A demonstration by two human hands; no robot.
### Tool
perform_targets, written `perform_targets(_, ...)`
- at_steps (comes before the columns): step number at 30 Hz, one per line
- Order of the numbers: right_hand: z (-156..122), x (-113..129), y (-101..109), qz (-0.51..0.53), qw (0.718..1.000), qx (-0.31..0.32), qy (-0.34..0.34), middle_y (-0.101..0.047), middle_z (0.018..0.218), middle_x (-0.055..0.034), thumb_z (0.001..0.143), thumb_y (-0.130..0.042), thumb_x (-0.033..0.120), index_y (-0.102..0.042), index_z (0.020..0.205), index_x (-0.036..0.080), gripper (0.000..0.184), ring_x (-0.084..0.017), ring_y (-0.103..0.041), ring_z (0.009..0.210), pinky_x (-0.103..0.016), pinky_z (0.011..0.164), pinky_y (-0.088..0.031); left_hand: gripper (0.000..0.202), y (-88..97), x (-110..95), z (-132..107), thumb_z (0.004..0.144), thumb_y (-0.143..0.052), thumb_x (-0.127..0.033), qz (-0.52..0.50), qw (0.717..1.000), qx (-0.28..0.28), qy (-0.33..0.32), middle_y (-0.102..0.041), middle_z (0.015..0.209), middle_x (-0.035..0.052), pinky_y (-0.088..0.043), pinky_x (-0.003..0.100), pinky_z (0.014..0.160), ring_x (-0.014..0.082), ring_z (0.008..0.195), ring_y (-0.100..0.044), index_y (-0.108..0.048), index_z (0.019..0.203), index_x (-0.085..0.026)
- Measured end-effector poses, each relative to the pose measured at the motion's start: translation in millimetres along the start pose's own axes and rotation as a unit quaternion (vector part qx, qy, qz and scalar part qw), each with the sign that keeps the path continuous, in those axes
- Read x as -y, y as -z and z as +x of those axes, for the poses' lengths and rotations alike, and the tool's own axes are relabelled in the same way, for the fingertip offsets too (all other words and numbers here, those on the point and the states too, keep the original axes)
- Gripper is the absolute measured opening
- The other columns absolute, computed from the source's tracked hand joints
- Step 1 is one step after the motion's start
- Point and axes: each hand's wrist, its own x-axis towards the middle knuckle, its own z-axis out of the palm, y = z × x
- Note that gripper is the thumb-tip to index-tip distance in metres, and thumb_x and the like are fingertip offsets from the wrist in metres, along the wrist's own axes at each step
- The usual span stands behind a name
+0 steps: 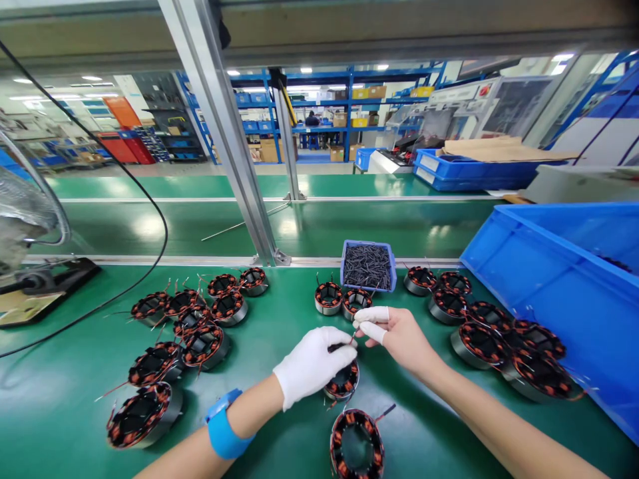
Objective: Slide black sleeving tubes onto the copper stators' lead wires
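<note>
My left hand [319, 362], in a white glove, pinches a thin wire of a motor stator [343, 382] with thumb and forefinger. That stator, a steel ring with copper windings, lies on the bench partly hidden under the glove. My right hand [392, 332] wears white finger cots. Its thumb and forefinger are pressed together at the wire's upper end, right by the left fingertips; what sits between them is too small to make out. Nearer to me lies another stator [333, 444], with a black sleeve [386, 412] on one of its wires.
A small bin [369, 266] of short black sleeves stands beyond my hands, with two stators [328, 298] before it. More stators stand in groups at left [204, 344] and right [479, 342]. A large blue crate [559, 266] borders the right side; a metal post [224, 126] rises behind.
</note>
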Motion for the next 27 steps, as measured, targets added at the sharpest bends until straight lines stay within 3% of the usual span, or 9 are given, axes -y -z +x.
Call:
perform_targets(18,-0.1,2.4,-2.4,-0.013,1.0,-0.011,0.005,-0.064,0.066,-0.0048,0.065,-0.062,0.026,-0.066,0.083,0.011,0.023,-0.018,-0.06,0.059,-0.027,0.049,-0.05,0.019,-4.4,5.9,-1.7,0.081,-0.044,-0.025,-0.019,1.0,0.005,-0.003,-0.06,0.089,0.0004,-0.04,0.025,0.081,0.0145,0.086,-0.053,-0.06,0.09,-0.019)
perform_targets(27,-2.8,-14.2,-8.1,-0.166,0.983,-0.015,0.074,-0.067,0.073,-0.0015,0.07,-0.057,0.019,-0.068,0.089,0.018,0.022,-0.015,-0.059,0.062,-0.028,0.061,-0.049,0.016,-5.1,5.3,-0.9,0.083,-0.043,-0.023,-0.013,1.0,0.005,-0.018,-0.057,0.08,-0.0011,-0.04,0.023,0.075,0.0129,0.077,-0.05,-0.057,0.081,-0.017)
